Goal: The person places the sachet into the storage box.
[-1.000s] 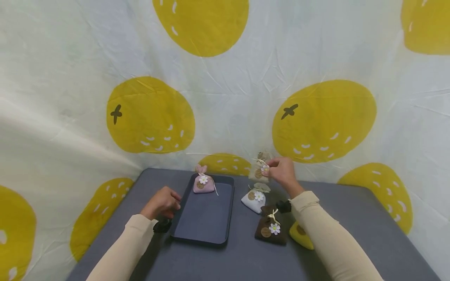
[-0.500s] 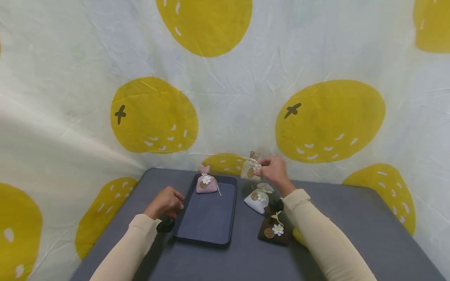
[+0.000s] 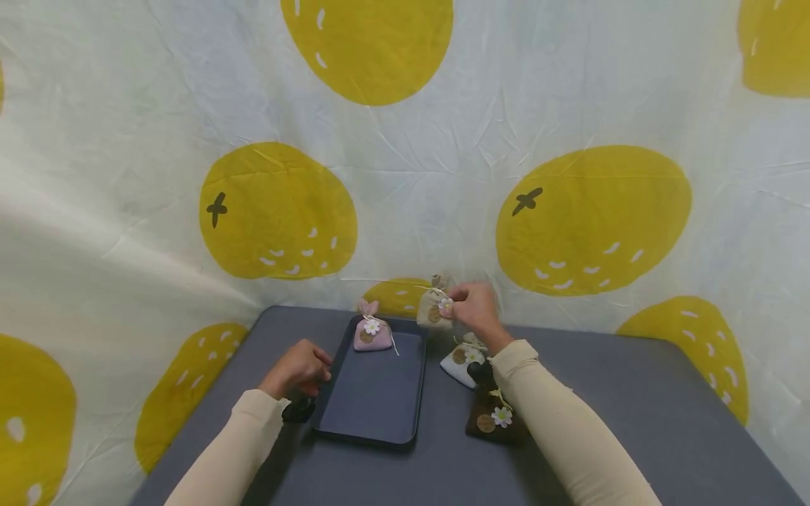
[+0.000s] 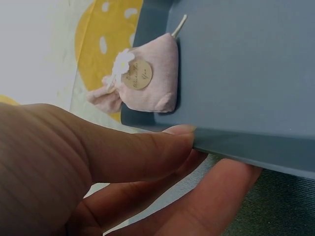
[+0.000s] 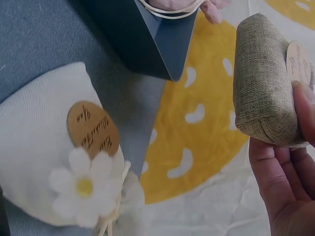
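My right hand (image 3: 476, 308) pinches a beige drawstring sachet (image 3: 432, 310) with a white flower and round tag, held up near the tray's far right corner. In the right wrist view the sachet (image 5: 263, 81) sits between thumb and fingers. My left hand (image 3: 300, 367) grips the left rim of a dark grey tray (image 3: 373, 393). The left wrist view has the thumb (image 4: 162, 142) over the rim and fingers below. A pink sachet (image 3: 373, 335) stands at the tray's far left, its string trailing.
Right of the tray a white sachet (image 3: 462, 364) lies on the grey table (image 3: 633, 400). Nearer, a dark brown sachet (image 3: 490, 422) is partly covered by the right sleeve. A white cloth with yellow fruit prints (image 3: 430, 211) hangs behind the table.
The right hand has moved left with the beige sachet, toward the tray. Its sleeve now hides the yellow sachet and part of the brown one. The left hand stays at the tray rim.
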A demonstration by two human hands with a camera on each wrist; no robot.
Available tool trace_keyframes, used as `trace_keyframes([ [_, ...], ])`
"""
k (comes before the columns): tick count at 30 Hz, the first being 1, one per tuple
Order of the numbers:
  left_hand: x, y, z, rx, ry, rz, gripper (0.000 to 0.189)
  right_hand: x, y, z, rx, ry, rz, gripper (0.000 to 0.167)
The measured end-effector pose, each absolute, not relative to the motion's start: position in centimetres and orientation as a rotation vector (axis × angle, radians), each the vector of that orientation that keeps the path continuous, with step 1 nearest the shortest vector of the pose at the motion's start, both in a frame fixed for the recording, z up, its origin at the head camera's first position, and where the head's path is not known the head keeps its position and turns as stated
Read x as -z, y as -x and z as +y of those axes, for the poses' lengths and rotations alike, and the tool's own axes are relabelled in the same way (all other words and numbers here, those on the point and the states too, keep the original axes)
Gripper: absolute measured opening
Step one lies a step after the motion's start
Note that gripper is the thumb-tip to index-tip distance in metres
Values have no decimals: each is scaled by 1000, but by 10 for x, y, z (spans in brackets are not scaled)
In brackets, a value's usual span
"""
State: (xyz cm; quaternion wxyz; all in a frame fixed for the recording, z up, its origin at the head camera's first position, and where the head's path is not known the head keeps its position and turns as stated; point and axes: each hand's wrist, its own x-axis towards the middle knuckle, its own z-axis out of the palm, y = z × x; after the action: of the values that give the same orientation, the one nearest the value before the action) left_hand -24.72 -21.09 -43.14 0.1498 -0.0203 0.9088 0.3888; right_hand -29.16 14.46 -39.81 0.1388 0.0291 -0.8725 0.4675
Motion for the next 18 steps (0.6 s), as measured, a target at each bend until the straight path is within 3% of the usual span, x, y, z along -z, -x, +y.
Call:
trace_keyframes([
  [18, 432, 246, -209, -1140, 44, 2618, 32, 401, 302, 121, -1380, -142, -2526, 27],
])
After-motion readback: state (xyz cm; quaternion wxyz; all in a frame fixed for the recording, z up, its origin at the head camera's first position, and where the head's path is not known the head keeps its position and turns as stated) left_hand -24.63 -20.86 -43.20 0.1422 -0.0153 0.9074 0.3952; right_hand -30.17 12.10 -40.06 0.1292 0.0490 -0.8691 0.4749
